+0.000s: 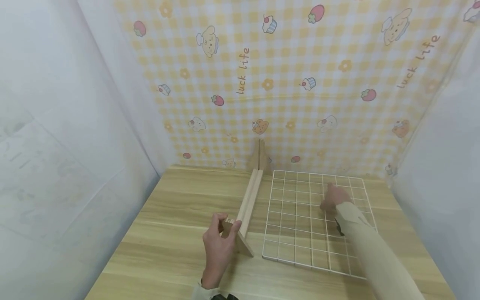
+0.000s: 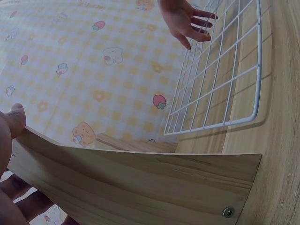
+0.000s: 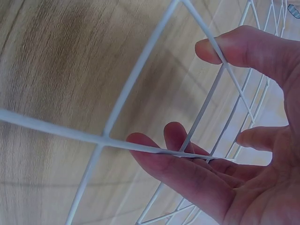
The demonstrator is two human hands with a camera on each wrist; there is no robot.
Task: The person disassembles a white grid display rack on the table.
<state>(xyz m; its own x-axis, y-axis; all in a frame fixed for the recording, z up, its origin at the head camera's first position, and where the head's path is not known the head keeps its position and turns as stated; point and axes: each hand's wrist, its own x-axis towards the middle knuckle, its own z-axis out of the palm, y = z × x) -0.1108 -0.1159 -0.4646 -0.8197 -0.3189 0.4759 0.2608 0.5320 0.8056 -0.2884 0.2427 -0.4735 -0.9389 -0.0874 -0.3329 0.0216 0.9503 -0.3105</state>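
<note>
My left hand (image 1: 218, 248) pinches the top of the near end board (image 2: 140, 180) of a wooden stand, thumb on one side and fingers on the other. A long wooden rail (image 1: 250, 200) runs from this board to an upright far end board (image 1: 258, 156) by the back wall. A bolt head (image 2: 228, 212) shows in the near board's low corner. To the right, a white wire grid (image 1: 267, 225) lies over the table. My right hand (image 1: 336, 197) is at the far right part of the grid, its fingers spread among the wires (image 3: 104, 139); firm contact is hard to tell.
The wood-grain table (image 1: 165, 233) carries the stand and the grid. Behind it hangs a yellow checked cloth (image 1: 285, 62) with cartoon prints. White sheets (image 1: 75, 166) close off the left and right sides.
</note>
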